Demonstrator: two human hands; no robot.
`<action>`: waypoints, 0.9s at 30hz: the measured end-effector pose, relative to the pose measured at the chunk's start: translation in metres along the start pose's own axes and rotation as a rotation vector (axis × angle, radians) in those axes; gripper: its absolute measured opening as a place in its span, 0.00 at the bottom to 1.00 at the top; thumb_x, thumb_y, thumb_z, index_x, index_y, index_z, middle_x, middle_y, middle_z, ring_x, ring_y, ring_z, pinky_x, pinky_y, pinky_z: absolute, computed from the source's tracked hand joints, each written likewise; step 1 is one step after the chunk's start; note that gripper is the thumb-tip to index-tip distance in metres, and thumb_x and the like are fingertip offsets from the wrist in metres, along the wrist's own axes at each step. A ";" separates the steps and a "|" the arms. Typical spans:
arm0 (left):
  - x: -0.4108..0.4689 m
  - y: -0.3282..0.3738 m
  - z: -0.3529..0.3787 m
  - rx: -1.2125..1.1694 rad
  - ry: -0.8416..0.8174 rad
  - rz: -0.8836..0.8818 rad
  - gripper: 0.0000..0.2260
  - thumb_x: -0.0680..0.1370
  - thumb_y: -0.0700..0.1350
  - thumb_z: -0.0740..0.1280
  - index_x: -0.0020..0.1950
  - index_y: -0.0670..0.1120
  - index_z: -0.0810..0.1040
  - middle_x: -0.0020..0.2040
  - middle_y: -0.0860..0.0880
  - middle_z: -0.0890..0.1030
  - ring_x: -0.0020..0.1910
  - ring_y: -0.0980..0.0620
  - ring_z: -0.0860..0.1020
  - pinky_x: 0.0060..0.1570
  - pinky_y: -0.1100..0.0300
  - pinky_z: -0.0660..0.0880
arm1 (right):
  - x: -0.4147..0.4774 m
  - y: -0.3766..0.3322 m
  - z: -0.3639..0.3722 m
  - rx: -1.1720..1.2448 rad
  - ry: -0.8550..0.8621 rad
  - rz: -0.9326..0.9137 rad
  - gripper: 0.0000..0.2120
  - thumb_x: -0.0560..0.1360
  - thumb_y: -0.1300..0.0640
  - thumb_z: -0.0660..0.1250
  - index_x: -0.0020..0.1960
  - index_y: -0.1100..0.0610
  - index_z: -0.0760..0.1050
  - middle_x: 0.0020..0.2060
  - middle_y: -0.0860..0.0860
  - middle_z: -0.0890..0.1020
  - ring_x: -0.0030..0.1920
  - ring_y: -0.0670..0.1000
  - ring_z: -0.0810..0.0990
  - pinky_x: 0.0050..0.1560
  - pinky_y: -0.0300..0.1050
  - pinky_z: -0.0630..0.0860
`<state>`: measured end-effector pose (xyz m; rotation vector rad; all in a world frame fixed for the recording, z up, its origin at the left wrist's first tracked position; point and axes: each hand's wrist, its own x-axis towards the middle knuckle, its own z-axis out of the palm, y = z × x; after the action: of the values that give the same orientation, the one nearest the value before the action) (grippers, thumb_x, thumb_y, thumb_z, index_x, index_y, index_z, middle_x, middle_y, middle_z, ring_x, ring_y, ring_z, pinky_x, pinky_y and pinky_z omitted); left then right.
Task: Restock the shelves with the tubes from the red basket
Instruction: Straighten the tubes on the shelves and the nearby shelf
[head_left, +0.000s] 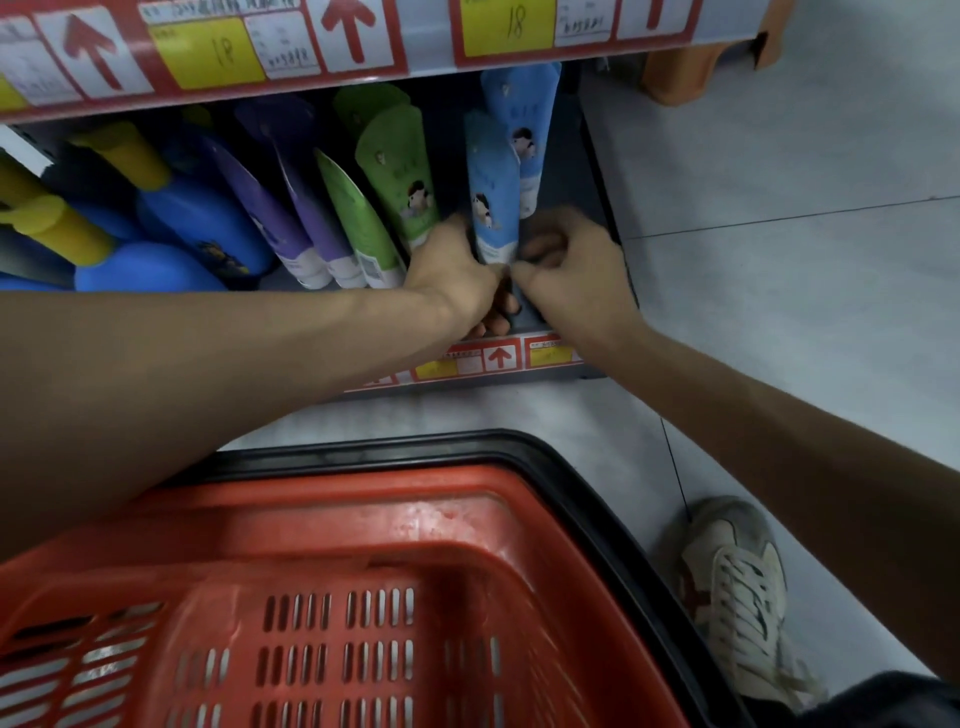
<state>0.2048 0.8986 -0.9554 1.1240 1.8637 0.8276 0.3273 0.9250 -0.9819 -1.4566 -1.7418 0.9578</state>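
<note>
A light blue tube (492, 197) stands cap-down on the bottom shelf (597, 171), in front of a second blue tube (530, 119). My left hand (452, 270) grips its lower end from the left. From the right, my right hand (566, 265) holds the same tube, fingers curled at its white cap. Green tubes (400, 171) and purple tubes (280, 208) stand in rows to the left. The red basket (332, 597) sits below on the floor; no tubes show in its visible part.
Blue bottles with yellow caps (156, 218) fill the shelf's left side. The upper shelf's price strip (332, 47) overhangs the tubes. Grey tiled floor (779, 260) lies to the right, with an orange stool (706, 67) behind and my shoe (737, 587) beside the basket.
</note>
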 end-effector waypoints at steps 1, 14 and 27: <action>0.000 0.001 0.001 0.002 0.020 0.004 0.07 0.83 0.41 0.63 0.60 0.48 0.72 0.33 0.44 0.83 0.21 0.51 0.77 0.17 0.65 0.67 | -0.004 -0.002 0.002 0.027 -0.009 -0.007 0.15 0.73 0.57 0.72 0.59 0.55 0.78 0.44 0.46 0.82 0.44 0.46 0.82 0.47 0.45 0.80; 0.011 0.007 0.012 -0.002 0.029 -0.046 0.10 0.81 0.42 0.68 0.59 0.39 0.74 0.39 0.43 0.85 0.23 0.53 0.81 0.21 0.62 0.73 | 0.014 -0.002 -0.004 -0.032 0.066 -0.075 0.13 0.75 0.56 0.73 0.58 0.57 0.80 0.47 0.47 0.84 0.46 0.43 0.81 0.44 0.36 0.78; 0.010 0.021 0.007 -0.284 -0.006 -0.209 0.15 0.81 0.35 0.68 0.68 0.42 0.72 0.37 0.44 0.80 0.19 0.55 0.78 0.24 0.61 0.78 | 0.024 -0.006 -0.004 0.021 0.056 -0.018 0.14 0.80 0.64 0.67 0.65 0.59 0.76 0.51 0.48 0.81 0.43 0.35 0.77 0.33 0.24 0.73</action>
<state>0.2161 0.9171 -0.9445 0.7424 1.7565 0.9301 0.3244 0.9482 -0.9741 -1.4381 -1.6965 0.9144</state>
